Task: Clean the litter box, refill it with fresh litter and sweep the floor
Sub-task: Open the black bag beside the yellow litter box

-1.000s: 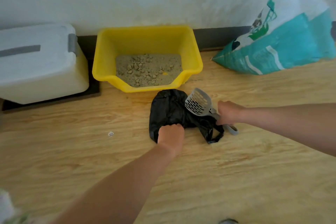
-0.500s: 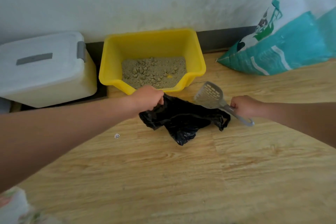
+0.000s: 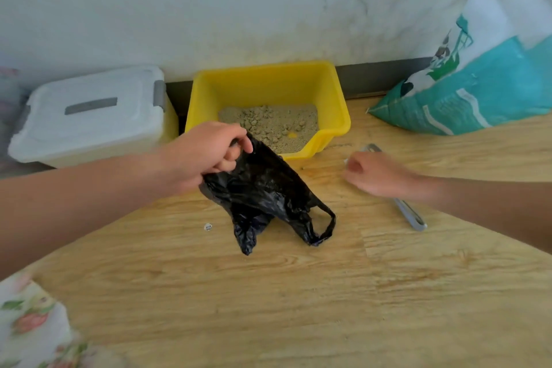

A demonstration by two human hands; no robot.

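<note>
The yellow litter box (image 3: 334,104) stands against the wall with clumped grey litter (image 3: 277,125) in it. My left hand (image 3: 206,152) grips the top edge of a black plastic bag (image 3: 263,197), which hangs crumpled in front of the box with one handle loop trailing to the right. The grey litter scoop (image 3: 410,216) lies flat on the floor to the right. My right hand (image 3: 379,173) is blurred above the scoop with loosely curled fingers, and it hides most of the scoop's head. It holds nothing that I can see.
A white lidded storage bin (image 3: 89,113) sits left of the box. A teal and white litter sack (image 3: 478,84) leans on the wall at the right. A small white scrap (image 3: 208,227) lies on the wooden floor (image 3: 298,308). Floral cloth (image 3: 30,323) shows at the bottom left.
My left hand has lifted the black bag up off the floor. My right hand has let go of the scoop, which now lies on the floor, and the hand moves left.
</note>
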